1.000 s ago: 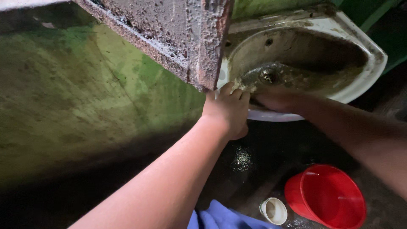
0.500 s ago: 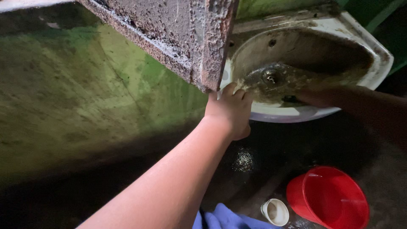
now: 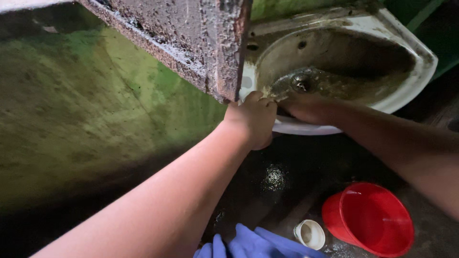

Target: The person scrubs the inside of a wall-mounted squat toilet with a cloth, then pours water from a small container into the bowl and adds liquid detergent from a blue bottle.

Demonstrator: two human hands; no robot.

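Note:
A dirty white wash basin (image 3: 415, 76) hangs on the wall, its bowl coated with brown grime around the drain hole (image 3: 301, 86). My left hand (image 3: 252, 120) grips the basin's near rim at its left end, fingers curled over the edge. My right hand (image 3: 306, 109) lies inside the bowl just in front of the drain, pressed on the grimy surface; I cannot tell whether it holds anything.
A rough rusty concrete ledge (image 3: 191, 43) juts out over the basin's left side. The wall (image 3: 81, 105) is stained green. On the wet dark floor stand a red bucket (image 3: 370, 220) and a small white cup (image 3: 309, 234), with blue cloth (image 3: 258, 243) nearby.
My right hand has slid back leftward across the bowl, from the right side to just in front of the drain. My left hand has kept its grip on the rim.

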